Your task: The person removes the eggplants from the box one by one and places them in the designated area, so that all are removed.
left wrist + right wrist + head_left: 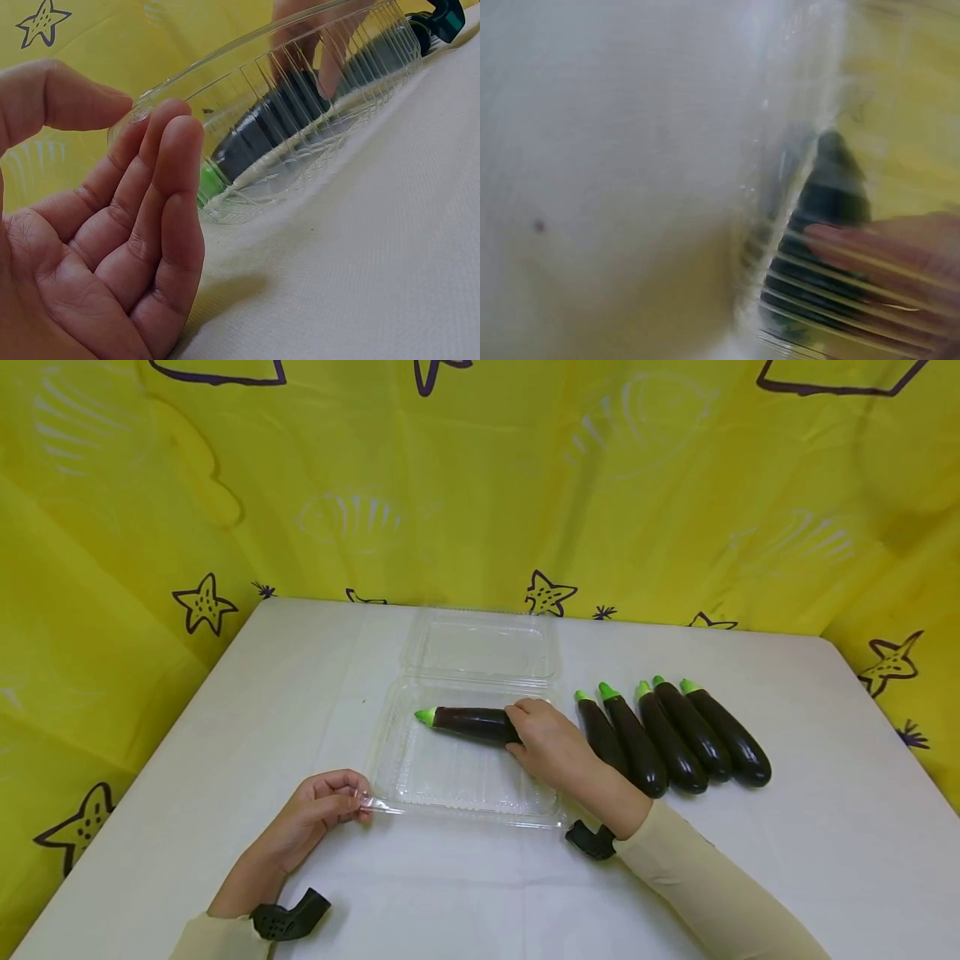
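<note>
In the head view a clear plastic clamshell container (465, 777) lies unfolded on the white table, its lid (483, 643) laid back toward the far edge. My left hand (326, 806) pinches the container's near left corner between thumb and fingers; the left wrist view shows that thumb (90, 101) against the rim. With my right hand (551, 747) I grip a dark eggplant (472, 724) by its thick end, inside the container. Its green stem (425, 717) points left. The right wrist view is blurred, with the eggplant (829, 195) seen behind the ribbed plastic wall.
Right of the container several more eggplants (682, 739) lie side by side, green stems toward the back. The white table (247, 718) meets a yellow patterned cloth (480, 485) at the back and sides. Each wrist wears a black strap mount (291, 917).
</note>
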`<state>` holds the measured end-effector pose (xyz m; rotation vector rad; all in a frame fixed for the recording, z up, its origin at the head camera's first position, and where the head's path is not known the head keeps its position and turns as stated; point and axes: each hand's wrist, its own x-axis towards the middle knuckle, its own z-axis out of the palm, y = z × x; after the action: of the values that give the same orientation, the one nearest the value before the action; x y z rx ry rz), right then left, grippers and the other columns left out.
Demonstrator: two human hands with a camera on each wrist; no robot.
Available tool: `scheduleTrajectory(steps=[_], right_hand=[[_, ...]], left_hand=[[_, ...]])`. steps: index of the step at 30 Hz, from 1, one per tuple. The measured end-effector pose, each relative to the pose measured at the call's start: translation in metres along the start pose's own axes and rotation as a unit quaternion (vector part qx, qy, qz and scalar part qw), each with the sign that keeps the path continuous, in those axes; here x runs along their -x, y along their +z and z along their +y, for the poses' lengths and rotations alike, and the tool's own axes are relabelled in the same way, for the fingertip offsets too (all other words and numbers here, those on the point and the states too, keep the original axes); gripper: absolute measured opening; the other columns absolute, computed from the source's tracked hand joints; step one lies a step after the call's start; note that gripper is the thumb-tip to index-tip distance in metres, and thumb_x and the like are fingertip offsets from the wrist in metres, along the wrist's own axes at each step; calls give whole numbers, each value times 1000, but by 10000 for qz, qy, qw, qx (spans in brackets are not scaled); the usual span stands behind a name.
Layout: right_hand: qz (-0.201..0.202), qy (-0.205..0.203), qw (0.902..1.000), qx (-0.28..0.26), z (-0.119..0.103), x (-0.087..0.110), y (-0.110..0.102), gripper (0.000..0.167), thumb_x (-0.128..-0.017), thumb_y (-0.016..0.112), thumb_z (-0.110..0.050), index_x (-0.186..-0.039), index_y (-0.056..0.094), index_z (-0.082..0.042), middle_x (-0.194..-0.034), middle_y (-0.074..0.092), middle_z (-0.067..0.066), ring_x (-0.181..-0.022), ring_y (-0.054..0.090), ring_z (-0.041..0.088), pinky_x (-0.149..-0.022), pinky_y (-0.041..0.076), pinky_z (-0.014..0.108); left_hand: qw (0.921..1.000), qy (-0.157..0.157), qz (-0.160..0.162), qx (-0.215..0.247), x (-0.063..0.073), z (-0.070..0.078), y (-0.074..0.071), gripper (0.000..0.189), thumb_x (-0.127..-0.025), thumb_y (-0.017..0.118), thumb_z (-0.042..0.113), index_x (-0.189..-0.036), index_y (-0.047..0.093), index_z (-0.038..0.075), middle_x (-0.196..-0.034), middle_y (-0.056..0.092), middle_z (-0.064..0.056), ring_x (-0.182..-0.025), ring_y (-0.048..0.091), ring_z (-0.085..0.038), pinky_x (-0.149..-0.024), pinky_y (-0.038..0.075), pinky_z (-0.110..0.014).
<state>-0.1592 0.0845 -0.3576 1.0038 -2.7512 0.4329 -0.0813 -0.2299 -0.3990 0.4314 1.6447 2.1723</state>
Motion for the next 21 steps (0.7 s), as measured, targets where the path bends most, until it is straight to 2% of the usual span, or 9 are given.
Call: scheduleTrajectory(steps=[4, 13, 17, 21], right_hand=[[143, -62, 9999, -10, 0, 2, -5, 42, -72, 77, -9, -105, 59, 9, -103, 60, 18, -96, 56, 32, -83, 47, 38], [296, 511, 9976, -353, 2, 7, -28, 44, -74, 76, -12, -111, 59, 6, -109, 60, 17, -99, 56, 29, -82, 47, 39], [238, 633, 9968, -436, 4, 8, -33, 44, -76, 74, -13, -112, 59, 6, -110, 60, 17, -99, 55, 29, -82, 47, 39], [411, 718, 9960, -329, 7, 12, -39, 43, -76, 75, -15, -110, 60, 5, -108, 60, 16, -96, 56, 29, -80, 48, 39]], left_hand=[[10000, -83, 36, 18, 0, -1, 0, 20, -88, 43, -5, -91, 60, 5, -81, 63, -2, -75, 60, -12, -73, 51, -26], [10000, -37, 17, 59, 1, -1, 0, 22, -88, 42, -5, -92, 61, 6, -82, 64, -1, -76, 61, -12, -74, 51, -27], [10000, 31, 29, 23, 1, 0, 0, 23, -88, 42, -6, -93, 61, 6, -83, 63, 0, -76, 61, -12, -73, 51, -27], [10000, 67, 19, -6, 0, -1, 0, 24, -88, 42, -6, -93, 61, 6, -83, 63, 1, -76, 61, -11, -73, 51, -27]])
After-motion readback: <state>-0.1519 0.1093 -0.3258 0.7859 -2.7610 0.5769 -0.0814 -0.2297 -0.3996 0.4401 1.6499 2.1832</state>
